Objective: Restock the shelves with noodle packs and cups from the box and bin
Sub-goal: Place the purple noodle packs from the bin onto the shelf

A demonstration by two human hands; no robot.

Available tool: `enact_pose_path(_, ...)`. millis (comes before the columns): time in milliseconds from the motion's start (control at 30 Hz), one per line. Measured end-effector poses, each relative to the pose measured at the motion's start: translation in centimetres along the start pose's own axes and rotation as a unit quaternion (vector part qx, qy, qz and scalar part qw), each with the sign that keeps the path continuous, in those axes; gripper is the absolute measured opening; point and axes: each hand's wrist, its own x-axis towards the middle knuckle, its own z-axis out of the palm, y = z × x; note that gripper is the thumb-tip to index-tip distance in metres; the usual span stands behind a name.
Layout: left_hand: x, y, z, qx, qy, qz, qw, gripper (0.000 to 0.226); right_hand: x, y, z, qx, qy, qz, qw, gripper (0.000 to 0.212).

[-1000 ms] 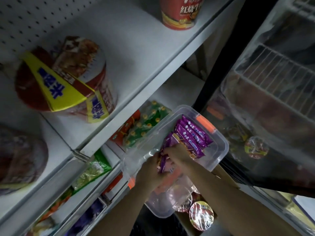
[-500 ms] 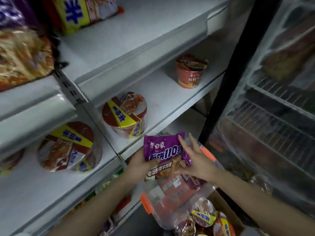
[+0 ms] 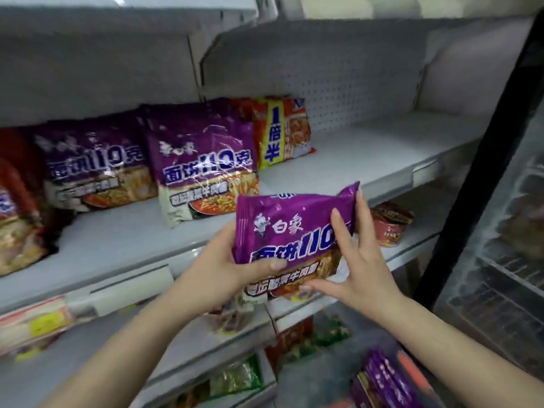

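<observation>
- A purple noodle pack (image 3: 290, 231) is held up in front of the white shelf (image 3: 368, 160), below its front edge, with both hands
- The pack's left edge is gripped by the left hand (image 3: 217, 266), thumb laid across the printed front and fingers curled behind
- The pack's right side is grasped by the right hand (image 3: 357, 269), fingers spread up the right edge and thumb tucked under the lower corner
- Two matching purple multipacks (image 3: 203, 163) are stood on the shelf, just left of the held pack
- A red-and-yellow pack (image 3: 282, 131) is propped behind them
- A red noodle cup (image 3: 390, 225) is seen on the lower shelf, right of the held pack
- More purple packs (image 3: 385, 381) are seen at the bottom right, blurred
</observation>
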Motion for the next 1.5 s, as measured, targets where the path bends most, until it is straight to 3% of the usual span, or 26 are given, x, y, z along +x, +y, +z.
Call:
enact_pose_path(200,-3.6,4.4,-10.7,0.087,0.213,0.137,0.964,0.082,11.8,-9.1,3.3,0.078,0.049,-0.07,0.993,0.107)
enact_pose_path(333,-5.3,3.8,-17.7,0.239,0.302,0.098,0.918,0.118,17.0,-14.6,8.1,0.084,-0.013,-0.078,0.993,0.113)
enact_pose_path(400,-5.7,2.7,-20.6,0.382,0.331,0.058,0.861,0.116,18.7,-16.3,10.5,0.08,-0.068,-0.077,0.991,0.116)
enact_pose_path(500,-5.0,0.0,-24.3,0.599,0.331,0.053,0.727,0.102,20.4,-17.7,13.4,0.054,-0.133,-0.076,0.987,0.114)
enact_pose_path(567,-4.1,-1.4,-25.6,0.647,0.309,0.043,0.696,0.097,20.8,-18.1,14.6,0.032,-0.159,-0.065,0.985,0.115)
enact_pose_path(633,-3.3,-2.6,-26.1,0.667,0.281,0.019,0.69,0.106,20.9,-18.0,15.5,0.009,-0.173,-0.06,0.983,0.115)
enact_pose_path(733,-1.9,-4.4,-26.7,0.712,0.286,0.022,0.641,0.121,21.4,-17.5,16.3,-0.025,-0.174,-0.065,0.982,0.116)
enact_pose_path(867,-0.5,-6.0,-26.6,0.734,0.3,0.017,0.609,0.129,21.9,-17.0,17.3,-0.067,-0.158,-0.072,0.982,0.117)
enact_pose_path(1000,0.0,-6.6,-26.5,0.751,0.31,-0.028,0.582,0.13,22.5,-16.4,18.8,-0.184,-0.116,-0.079,0.973,0.123)
enact_pose_path(1167,0.5,-6.3,-26.4,0.782,0.294,-0.051,0.547,0.126,24.0,-16.8,19.5,-0.28,-0.145,-0.099,0.944,0.12)
enact_pose_path(1500,2.2,-6.3,-25.6,0.766,0.295,-0.136,0.554,0.124,24.4,-17.1,19.7,-0.307,-0.154,-0.087,0.935,0.11)
